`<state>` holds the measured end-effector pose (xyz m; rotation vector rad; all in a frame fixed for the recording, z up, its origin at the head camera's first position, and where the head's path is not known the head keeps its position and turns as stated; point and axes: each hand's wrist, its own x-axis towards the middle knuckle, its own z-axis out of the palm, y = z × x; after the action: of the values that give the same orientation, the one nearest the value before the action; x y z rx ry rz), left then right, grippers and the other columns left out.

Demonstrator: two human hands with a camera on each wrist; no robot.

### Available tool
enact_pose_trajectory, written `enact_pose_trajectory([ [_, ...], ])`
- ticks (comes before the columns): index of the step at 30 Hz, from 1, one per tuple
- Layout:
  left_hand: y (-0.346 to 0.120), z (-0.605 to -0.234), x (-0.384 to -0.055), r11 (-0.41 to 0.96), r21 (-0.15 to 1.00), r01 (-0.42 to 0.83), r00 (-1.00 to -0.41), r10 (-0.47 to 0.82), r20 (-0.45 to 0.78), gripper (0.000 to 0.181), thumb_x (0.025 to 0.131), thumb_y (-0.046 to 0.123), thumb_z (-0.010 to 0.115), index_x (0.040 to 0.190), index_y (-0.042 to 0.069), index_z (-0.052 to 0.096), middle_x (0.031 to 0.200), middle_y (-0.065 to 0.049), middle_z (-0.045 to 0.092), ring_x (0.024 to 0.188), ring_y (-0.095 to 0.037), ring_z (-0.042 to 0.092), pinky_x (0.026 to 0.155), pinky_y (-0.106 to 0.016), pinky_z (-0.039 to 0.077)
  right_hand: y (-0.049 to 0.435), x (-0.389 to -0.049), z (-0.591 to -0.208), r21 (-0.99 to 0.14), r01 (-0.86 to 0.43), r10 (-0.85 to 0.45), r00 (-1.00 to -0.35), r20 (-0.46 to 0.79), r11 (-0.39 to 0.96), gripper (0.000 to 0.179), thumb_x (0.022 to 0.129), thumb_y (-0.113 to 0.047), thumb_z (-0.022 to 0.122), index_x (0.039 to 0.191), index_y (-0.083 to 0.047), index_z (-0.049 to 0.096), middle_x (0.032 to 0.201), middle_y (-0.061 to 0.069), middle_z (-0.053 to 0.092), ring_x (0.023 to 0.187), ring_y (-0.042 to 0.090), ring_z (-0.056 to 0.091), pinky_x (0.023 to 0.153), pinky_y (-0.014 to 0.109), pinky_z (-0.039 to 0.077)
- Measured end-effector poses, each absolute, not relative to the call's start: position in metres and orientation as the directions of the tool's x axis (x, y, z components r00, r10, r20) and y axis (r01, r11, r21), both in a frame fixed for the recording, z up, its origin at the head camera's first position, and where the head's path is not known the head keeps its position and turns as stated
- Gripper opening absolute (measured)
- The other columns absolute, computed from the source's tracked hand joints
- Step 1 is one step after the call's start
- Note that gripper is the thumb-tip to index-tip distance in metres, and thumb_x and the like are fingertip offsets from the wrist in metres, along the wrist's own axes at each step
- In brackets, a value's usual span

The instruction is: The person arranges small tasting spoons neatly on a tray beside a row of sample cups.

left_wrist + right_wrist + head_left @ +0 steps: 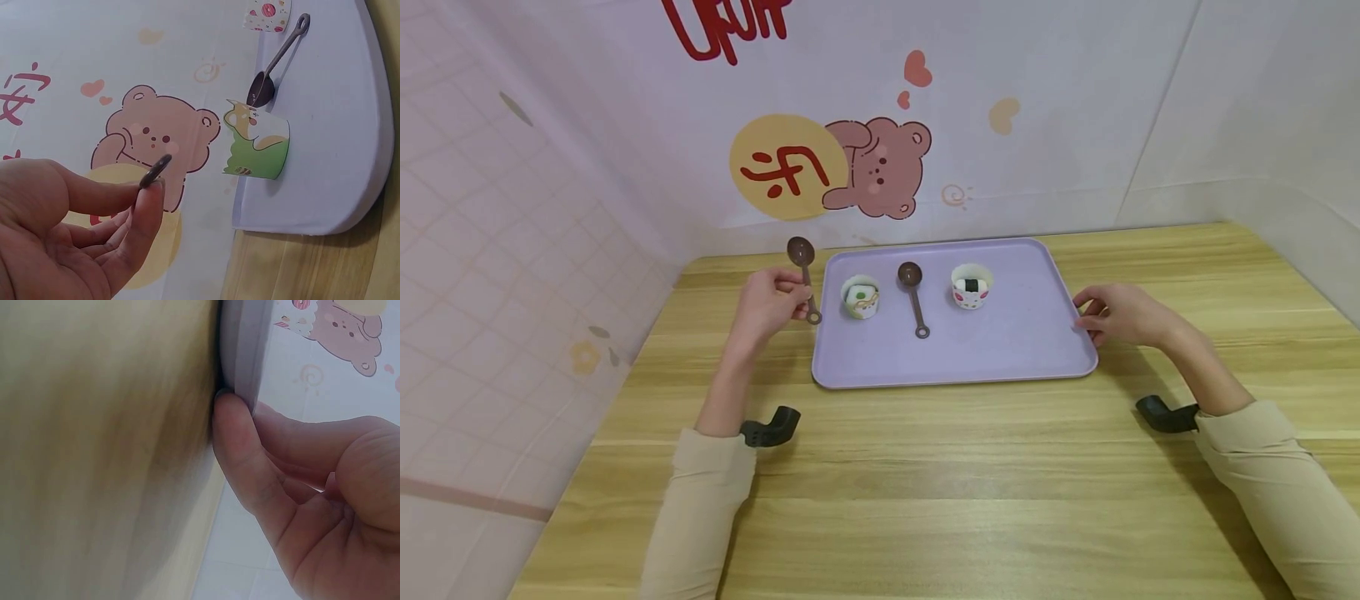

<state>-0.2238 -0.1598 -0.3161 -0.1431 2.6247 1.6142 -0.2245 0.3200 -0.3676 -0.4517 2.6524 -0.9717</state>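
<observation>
My left hand (765,304) pinches the handle of a brown measuring spoon (801,252) between thumb and fingers, just off the left edge of a lavender tray (985,354). In the left wrist view, only a dark piece of that spoon (156,170) shows beyond the fingertips. At the tray's opposite side my right hand (1123,315) holds the rim, seen close up in the right wrist view. A second brown measuring spoon (916,304) lies on the tray between two paper cups. The left cup (861,310) contains a white piece with a green spot; the right cup (970,300) contains a white piece with a black band.
A wooden table (925,467) extends in front of the tray and to both sides. Behind it hangs a white cloth backdrop (1075,108) with a printed bear, hearts and red characters. Black wrist mounts (775,427) project inward from both forearms.
</observation>
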Motion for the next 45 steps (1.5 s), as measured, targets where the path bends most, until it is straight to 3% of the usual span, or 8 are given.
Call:
enact_pose_trajectory([
  [22, -0.143, -0.31, -0.226, 0.418, 0.906, -0.072, -0.997, -0.026, -0.068, 0.029, 0.099, 0.004, 0.063, 0.124, -0.01, 0.057, 0.103, -0.018, 0.06, 0.069, -0.017, 0.063, 0.062, -0.021, 0.057, 0.322, -0.226, -0.37, -0.668, -0.208, -0.393, -0.909, -0.137, 0.714, 0.029, 0.093, 0.007, 0.065, 0.115, 0.022, 0.053, 0.088, 0.018, 0.07, 0.068, 0.024, 0.07, 0.061, 0.034, 0.06],
  [38, -0.127, -0.305, -0.231, 0.371, 0.928, -0.044, -0.998, 0.016, -0.053, 0.026, 0.099, 0.002, 0.062, 0.121, -0.011, 0.057, 0.099, -0.017, 0.06, 0.062, -0.012, 0.061, 0.065, -0.025, 0.059, 0.321, -0.226, -0.368, -0.642, -0.204, -0.381, -0.913, -0.149, 0.739, 0.03, 0.094, 0.004, 0.067, 0.116, 0.02, 0.054, 0.089, 0.018, 0.07, 0.069, 0.025, 0.07, 0.061, 0.035, 0.06],
  [45, -0.121, -0.303, -0.231, 0.339, 0.939, -0.052, -0.998, 0.024, -0.064, 0.029, 0.098, 0.002, 0.063, 0.123, -0.011, 0.056, 0.1, -0.017, 0.059, 0.063, -0.013, 0.061, 0.062, -0.021, 0.058, 0.321, -0.225, -0.367, -0.628, -0.219, -0.387, -0.911, -0.143, 0.747, 0.03, 0.094, 0.003, 0.067, 0.116, 0.019, 0.054, 0.088, 0.016, 0.07, 0.068, 0.025, 0.07, 0.061, 0.035, 0.06],
])
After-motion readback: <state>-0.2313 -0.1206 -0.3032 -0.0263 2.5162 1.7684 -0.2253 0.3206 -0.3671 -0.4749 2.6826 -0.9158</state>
